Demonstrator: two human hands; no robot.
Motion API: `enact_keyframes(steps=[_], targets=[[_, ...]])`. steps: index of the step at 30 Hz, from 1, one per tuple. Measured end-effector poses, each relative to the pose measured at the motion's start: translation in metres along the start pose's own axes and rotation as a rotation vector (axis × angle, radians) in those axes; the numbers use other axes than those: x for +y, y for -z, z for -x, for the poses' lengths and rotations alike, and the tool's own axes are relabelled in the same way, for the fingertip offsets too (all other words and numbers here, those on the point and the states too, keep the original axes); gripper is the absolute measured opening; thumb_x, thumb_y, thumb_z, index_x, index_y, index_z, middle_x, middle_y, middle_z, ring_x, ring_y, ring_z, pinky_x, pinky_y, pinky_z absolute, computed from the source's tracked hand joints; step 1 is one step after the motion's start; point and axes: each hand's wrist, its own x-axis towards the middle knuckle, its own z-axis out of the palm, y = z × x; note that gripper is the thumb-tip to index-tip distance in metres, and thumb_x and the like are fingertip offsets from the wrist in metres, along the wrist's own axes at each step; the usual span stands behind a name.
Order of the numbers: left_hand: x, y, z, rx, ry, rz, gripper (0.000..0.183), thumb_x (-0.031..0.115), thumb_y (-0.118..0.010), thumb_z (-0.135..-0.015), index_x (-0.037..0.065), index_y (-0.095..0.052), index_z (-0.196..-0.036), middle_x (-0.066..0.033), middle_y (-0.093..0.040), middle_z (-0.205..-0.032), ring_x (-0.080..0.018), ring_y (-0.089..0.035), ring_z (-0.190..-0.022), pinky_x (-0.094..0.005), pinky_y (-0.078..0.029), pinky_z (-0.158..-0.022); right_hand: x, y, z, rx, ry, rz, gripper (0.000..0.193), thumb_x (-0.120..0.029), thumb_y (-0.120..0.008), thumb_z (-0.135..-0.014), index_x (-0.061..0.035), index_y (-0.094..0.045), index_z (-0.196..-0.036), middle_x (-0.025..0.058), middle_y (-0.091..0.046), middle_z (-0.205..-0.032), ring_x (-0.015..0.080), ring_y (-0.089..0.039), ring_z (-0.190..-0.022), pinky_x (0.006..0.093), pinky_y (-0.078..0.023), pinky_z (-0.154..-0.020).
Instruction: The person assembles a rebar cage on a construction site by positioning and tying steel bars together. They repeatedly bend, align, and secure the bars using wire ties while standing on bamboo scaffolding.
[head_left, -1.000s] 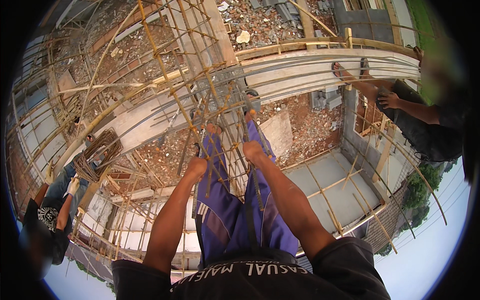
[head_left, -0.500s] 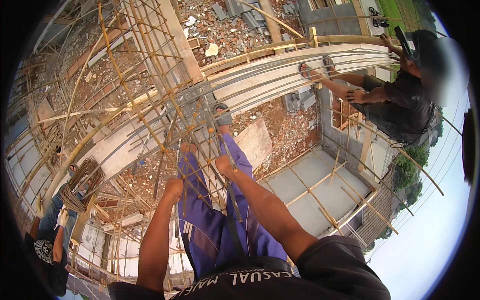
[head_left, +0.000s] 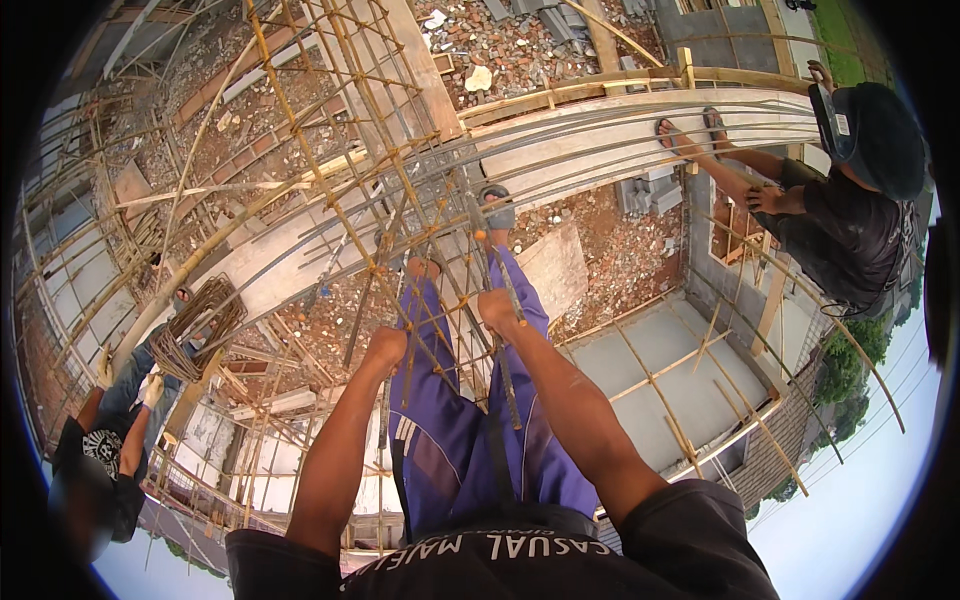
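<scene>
Both of my hands are closed on a rebar cage (head_left: 509, 385), a long frame of steel bars tied with square stirrups. Its near end reaches back over my purple trousers, and its far part runs among other bars over the formwork. My left hand (head_left: 386, 348) is a fist around a bar on the cage's left side. A little farther forward, my right hand (head_left: 496, 311) grips the right side. The fingers' undersides are hidden. My feet, one in a dark sandal (head_left: 497, 206), are beneath the cage's far part.
Long loose steel bars (head_left: 600, 135) lie along a curved plank walkway. A co-worker (head_left: 850, 210) sits at its right end. At the lower left, another co-worker (head_left: 105, 440) in gloves is by a bundle of rebar stirrups (head_left: 200, 318). Rubble ground (head_left: 620, 265) and bamboo scaffolding lie below.
My view has swung left, so the whole scene sits farther right in the picture. Both hands keep their hold on the cage, with little visible movement against it.
</scene>
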Motion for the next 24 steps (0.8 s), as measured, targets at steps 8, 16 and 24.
enact_keyframes(steps=[8, 16, 24], targets=[[-0.016, -0.002, -0.008, -0.03, 0.049, 0.133, 0.03, 0.015, -0.049, -0.092, -0.005, -0.058, -0.071, -0.013, -0.053, -0.054, -0.0217, -0.047, -0.039, -0.0382, -0.031, -0.034, 0.014, -0.007, -0.011, -0.001, 0.055, 0.12, 0.024, -0.015, -0.053, -0.083, 0.0018, -0.071, -0.078, 0.0233, -0.067, -0.073, 0.0345, -0.069, -0.07, 0.0439, -0.053, -0.061], [-0.005, -0.001, 0.001, -0.043, 0.035, 0.118, 0.031, 0.014, -0.049, -0.092, -0.005, -0.059, -0.07, -0.0135, -0.053, -0.054, -0.0199, -0.047, -0.039, -0.0378, -0.031, -0.035, 0.013, 0.0, 0.001, 0.048, 0.01, -0.078, 0.033, -0.018, -0.048, -0.09, 0.0074, -0.066, -0.079, 0.0235, -0.065, -0.069, 0.0335, -0.064, -0.06, 0.0452, -0.049, -0.053], [-0.016, -0.003, -0.008, -0.036, 0.043, 0.151, 0.03, 0.014, -0.049, -0.092, -0.005, -0.058, -0.071, -0.0136, -0.053, -0.054, -0.0212, -0.048, -0.039, -0.0381, -0.032, -0.035, 0.018, -0.002, 0.0, 0.004, 0.074, -0.048, 0.02, -0.016, -0.055, -0.083, -0.0025, -0.067, -0.074, 0.0232, -0.067, -0.074, 0.038, -0.069, -0.072, 0.0429, -0.053, -0.063]])
